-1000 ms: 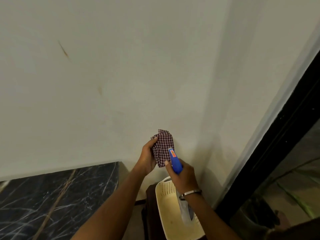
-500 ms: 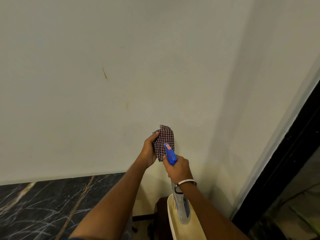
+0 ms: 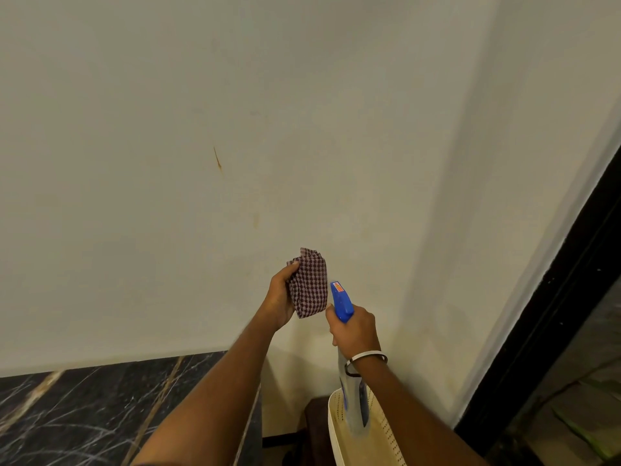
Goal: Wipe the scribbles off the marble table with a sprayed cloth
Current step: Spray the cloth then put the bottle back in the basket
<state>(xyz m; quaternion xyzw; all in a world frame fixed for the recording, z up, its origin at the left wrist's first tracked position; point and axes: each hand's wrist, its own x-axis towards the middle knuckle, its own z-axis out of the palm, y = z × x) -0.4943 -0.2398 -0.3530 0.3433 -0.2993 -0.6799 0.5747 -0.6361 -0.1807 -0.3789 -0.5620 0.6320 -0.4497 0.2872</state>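
Up near the middle of the view, the cloth [image 3: 311, 283] is a folded wad of small maroon-and-white checks, gripped upright in the left hand [image 3: 281, 297] with the thumb curled over its top edge, well above the dark veined marble table [image 3: 100, 408] at seven o'clock. Just beside it at four o'clock, the right hand [image 3: 354, 331] is wrapped round the neck of the spray bottle [image 3: 341, 301], its blue nozzle aimed at the cloth, above a cream perforated basket [image 3: 339, 428]. Compared with half a second ago, the nozzle stands slightly apart from the cloth rather than overlapping it, and the wall's orange streak [image 3: 217, 158] sits a little further toward three o'clock.
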